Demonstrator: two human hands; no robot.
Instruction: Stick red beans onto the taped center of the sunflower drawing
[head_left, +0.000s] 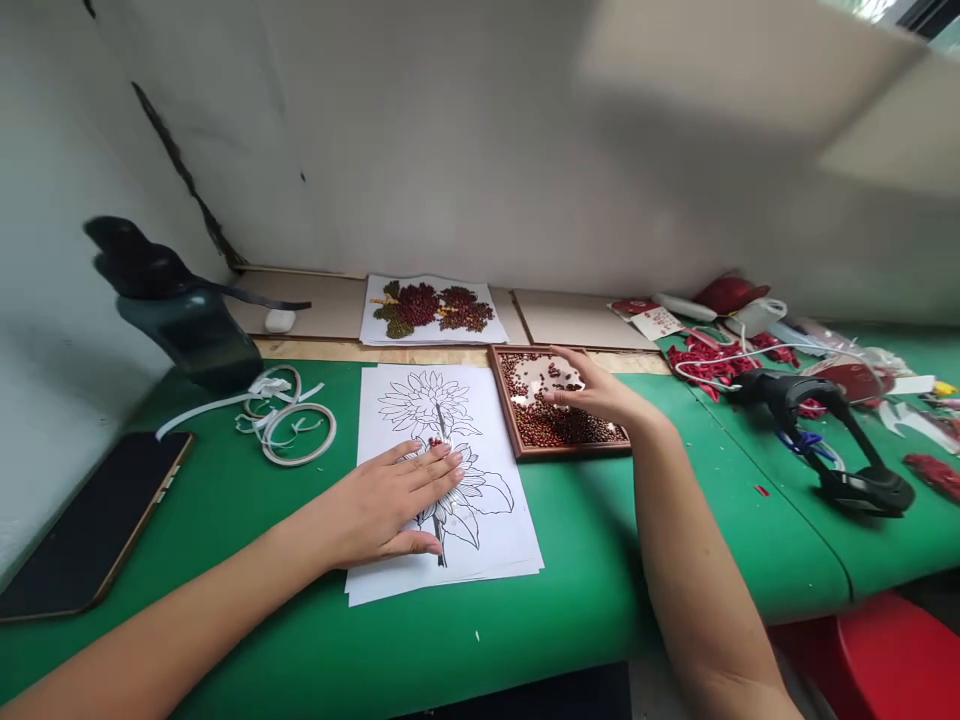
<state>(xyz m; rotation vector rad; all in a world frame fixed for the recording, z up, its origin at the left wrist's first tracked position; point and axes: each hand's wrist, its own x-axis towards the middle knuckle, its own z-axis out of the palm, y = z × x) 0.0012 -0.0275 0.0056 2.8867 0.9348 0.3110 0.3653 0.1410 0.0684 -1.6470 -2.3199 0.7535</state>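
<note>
A white sheet with a black line drawing of a sunflower (420, 410) lies on the green table (585, 560). My left hand (390, 500) rests flat on the sheet, fingers stretched out over the flower's stem, with a few red beans beside the fingertips. To the right stands a brown wooden tray (517, 440) filled with dark red beans. My right hand (592, 390) reaches into that tray, fingers curled down onto the beans; what they pinch, if anything, is too small to see.
A finished bean picture (431, 308) lies at the back by the wall. A dark bottle (180, 315), white strip loops (289, 420) and a phone (90, 525) sit at left. A black glue gun (832, 440), red scraps and cables crowd the right side.
</note>
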